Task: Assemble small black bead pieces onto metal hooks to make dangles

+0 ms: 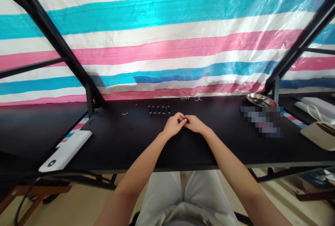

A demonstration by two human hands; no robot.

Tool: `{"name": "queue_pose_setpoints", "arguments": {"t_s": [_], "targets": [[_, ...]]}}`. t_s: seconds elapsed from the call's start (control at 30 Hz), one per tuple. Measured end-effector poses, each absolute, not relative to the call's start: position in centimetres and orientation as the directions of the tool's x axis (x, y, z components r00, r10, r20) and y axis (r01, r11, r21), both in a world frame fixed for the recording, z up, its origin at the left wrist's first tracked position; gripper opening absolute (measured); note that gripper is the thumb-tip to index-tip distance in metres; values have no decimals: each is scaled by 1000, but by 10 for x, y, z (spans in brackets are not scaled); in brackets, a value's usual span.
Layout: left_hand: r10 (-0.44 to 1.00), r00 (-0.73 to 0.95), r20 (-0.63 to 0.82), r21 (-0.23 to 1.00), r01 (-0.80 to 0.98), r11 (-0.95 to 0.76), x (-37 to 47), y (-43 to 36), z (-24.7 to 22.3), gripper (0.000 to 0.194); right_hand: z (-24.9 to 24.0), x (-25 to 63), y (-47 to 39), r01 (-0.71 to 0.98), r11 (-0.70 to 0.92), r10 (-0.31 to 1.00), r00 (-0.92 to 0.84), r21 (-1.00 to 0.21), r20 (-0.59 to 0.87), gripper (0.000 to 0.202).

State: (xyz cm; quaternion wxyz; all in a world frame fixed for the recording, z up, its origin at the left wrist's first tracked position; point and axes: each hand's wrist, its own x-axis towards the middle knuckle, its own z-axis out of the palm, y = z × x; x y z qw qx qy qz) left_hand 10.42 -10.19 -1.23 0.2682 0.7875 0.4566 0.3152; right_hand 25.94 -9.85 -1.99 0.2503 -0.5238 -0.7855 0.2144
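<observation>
My left hand (173, 125) and my right hand (195, 124) meet over the middle of the black table (115, 149). Their fingertips are closed together around a small dark piece (185, 119), mostly hidden by the fingers, so its kind does not show. Just beyond my left hand, several small black cylinders with pale ends (158, 110) lie in a spaced row. Farther back, near the table's far edge, is a tight row of small metallic pieces (184, 98). Thin white bits of string or wire (198, 98) lie beside that row, and another white scrap (125, 114) is off to the left.
A long white box-like device (65, 151) rests at the table's left edge. On the right are a shiny metal dish (261, 100), a pixelated patch and a beige bag (319, 135). Black frame bars (60, 48) slant up before a striped plastic sheet (167, 51).
</observation>
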Motion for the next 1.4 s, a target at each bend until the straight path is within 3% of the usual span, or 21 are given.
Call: {"name": "queue_pose_setpoints", "arguments": {"t_s": [0.13,0.3,0.5,0.9,1.07,1.17,1.23,1.3,1.4], "targets": [[933,246,264,629,690,-360,97,-95,-14,18,-26,254,-86,730,330,944,-265,-598,197,16],[978,117,170,517,835,-190,84,-86,-14,19,-29,241,-56,731,307,952,-230,-609,204,7],[976,152,158,468,858,-210,85,-88,-12,21,-25,226,-26,768,287,958,-239,-572,159,13],[969,191,155,472,848,-242,89,-92,-12,22,-19,228,-11,717,326,938,-325,-616,119,12],[971,192,143,476,847,-237,88,-92,-12,22,-8,251,-13,657,234,932,-361,-717,-27,26],[964,217,151,467,844,-264,88,-92,-12,23,1,282,-20,692,132,939,-317,-709,-135,28],[953,256,165,459,835,-304,89,-93,-12,25,6,307,-28,750,91,962,-235,-655,-136,27],[928,323,185,443,815,-373,90,-95,-11,25,8,335,-38,843,66,997,-38,-534,62,32],[874,442,201,420,768,-485,92,-99,-7,25,0,374,-55,889,-257,851,394,-379,347,46]]}}
